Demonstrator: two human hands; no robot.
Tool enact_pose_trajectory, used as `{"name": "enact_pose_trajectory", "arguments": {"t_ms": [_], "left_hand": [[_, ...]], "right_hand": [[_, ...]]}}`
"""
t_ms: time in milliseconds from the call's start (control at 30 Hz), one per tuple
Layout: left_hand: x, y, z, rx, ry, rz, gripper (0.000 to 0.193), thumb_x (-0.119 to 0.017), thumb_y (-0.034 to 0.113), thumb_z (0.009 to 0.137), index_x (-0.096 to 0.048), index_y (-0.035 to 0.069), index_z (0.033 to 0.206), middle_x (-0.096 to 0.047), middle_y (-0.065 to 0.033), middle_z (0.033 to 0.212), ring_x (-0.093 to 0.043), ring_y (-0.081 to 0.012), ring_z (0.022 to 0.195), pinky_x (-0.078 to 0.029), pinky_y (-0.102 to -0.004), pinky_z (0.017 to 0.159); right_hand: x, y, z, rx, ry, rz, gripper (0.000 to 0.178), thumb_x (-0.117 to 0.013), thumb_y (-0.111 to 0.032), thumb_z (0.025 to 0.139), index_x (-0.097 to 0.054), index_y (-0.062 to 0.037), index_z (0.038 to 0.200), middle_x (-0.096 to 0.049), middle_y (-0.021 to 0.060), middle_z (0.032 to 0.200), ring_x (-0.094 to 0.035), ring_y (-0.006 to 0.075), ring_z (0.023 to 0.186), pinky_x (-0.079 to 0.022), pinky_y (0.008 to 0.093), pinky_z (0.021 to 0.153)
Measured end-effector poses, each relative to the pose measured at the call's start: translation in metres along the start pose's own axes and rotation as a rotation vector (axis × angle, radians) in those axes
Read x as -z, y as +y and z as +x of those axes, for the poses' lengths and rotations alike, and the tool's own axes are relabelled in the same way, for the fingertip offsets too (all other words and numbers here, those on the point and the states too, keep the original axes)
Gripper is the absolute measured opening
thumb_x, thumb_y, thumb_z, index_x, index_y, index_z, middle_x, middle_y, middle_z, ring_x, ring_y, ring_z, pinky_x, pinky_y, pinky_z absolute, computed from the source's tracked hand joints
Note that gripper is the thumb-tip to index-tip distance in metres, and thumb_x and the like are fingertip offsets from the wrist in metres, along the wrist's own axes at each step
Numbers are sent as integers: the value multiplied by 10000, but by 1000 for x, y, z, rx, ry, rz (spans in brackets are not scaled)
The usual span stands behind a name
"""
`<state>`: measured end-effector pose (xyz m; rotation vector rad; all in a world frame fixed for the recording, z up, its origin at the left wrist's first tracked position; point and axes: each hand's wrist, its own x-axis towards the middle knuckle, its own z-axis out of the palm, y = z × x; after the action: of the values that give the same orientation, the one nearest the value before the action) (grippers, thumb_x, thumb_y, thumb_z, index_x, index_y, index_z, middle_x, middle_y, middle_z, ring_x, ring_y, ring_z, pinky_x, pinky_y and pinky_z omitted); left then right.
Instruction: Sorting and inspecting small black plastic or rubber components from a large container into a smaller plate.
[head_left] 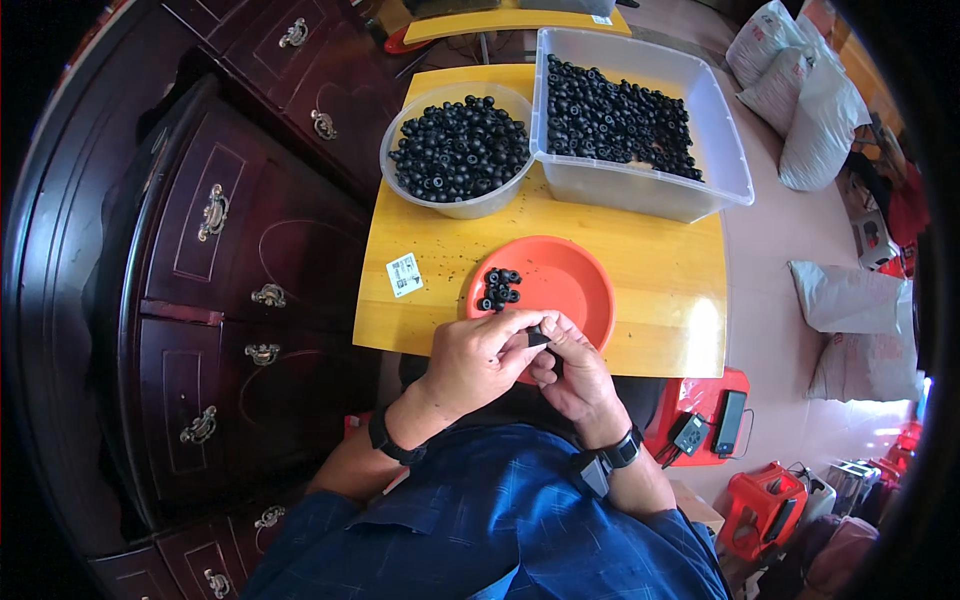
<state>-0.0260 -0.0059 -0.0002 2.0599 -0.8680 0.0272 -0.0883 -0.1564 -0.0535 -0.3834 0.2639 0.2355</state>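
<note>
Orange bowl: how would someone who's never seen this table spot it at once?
Find the yellow table. At its near edge, partly covered by the left hand and right hand, is a round, shallow orange bowl with a small cluster of black pieces at its left. Unlike the translucent tub and translucent bin beyond it, both holding far more, it is solid-coloured and mostly bare inside.

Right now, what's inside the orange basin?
Black parts sit at left in the orange basin. The left hand and right hand cover some of its near side; anything beneath is hidden.
</note>
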Motion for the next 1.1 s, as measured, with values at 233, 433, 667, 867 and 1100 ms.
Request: {"name": "enact_pose_trajectory", "arguments": {"t_ms": [233, 433, 667, 867, 1100], "left_hand": [[-1, 1, -4, -78, 122, -50, 198, -785, 12, 818, -708, 42, 998, -723, -66, 775, -672, -128, 602, -518, -261, 551], [12, -2, -3, 117, -32, -21, 303, -827, 281, 825, -602, 78, 823, -644, -55, 645, -676, -219, 572, -480, -322, 488], [22, -4, 6, 85, -191, 59, 406, -765, 445, 856, -611, 70, 837, -695, -95, 706, -698, -309, 646, -517, -403, 564], [23, -2, 7, 99, -267, 83, 427, -749, 467, 861, -601, 68, 829, -710, -109, 735, -707, -319, 674, -531, -406, 585], [19, -4, 6, 48, -213, 80, 421, -738, 457, 875, -595, 64, 828, -706, -115, 731, -704, -323, 665, -533, -407, 580]], "right_hand": [[-3, 1, -2, -11, -22, 83, 122, -578, -201, 1036, -611, -85, 1052, -581, -27, 866, -431, 18, 628, -358, 160, 517], [2, -1, -1, -17, -95, 108, 162, -605, -230, 1021, -605, -70, 1048, -618, 11, 953, -425, 25, 618, -362, 164, 513], [-2, 2, -2, -5, -65, 55, 187, -610, -246, 1019, -607, -60, 1037, -632, 22, 933, -446, 27, 609, -378, 151, 505], [1, 2, -2, 10, -85, 22, 169, -600, -234, 1025, -613, -68, 1050, -625, 12, 906, -450, 23, 603, -373, 150, 496], [2, 0, -3, 14, -106, 8, 160, -595, -234, 1028, -620, -75, 1039, -618, 5, 882, -447, 22, 604, -378, 152, 499]]}}
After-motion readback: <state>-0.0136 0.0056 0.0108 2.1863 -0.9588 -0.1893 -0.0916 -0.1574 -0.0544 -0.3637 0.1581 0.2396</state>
